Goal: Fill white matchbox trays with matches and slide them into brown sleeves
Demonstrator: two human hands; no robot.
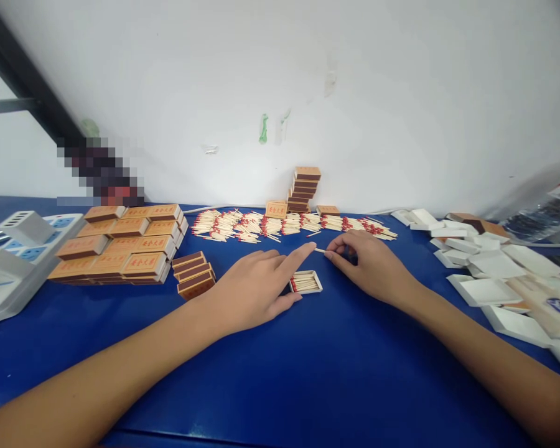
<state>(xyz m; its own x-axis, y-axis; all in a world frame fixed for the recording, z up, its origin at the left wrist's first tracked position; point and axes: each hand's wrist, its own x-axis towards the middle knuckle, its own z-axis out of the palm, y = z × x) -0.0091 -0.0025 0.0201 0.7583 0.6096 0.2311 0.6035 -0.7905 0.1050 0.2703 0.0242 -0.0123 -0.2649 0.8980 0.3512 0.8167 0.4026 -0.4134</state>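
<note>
A small white matchbox tray (320, 287), partly filled with red-headed matches (307, 283), lies on the blue table. My left hand (254, 286) is beside its left end, palm down, with the thumb at the near edge and the index finger stretched out beyond the far edge. Between finger and thumb, my right hand (366, 264) pinches a single match (321, 251). That match's other end reaches my left index fingertip. A long spread of loose matches (247, 225) lies behind both hands. My other left fingers are partly hidden.
Stacked orange matchboxes (107, 255) stand at left, with several more (195, 274) near my left wrist. Another stack (303, 190) rises against the wall. White trays (488, 289) and a plastic packet (548, 305) lie at right. A power strip (42, 274) sits far left.
</note>
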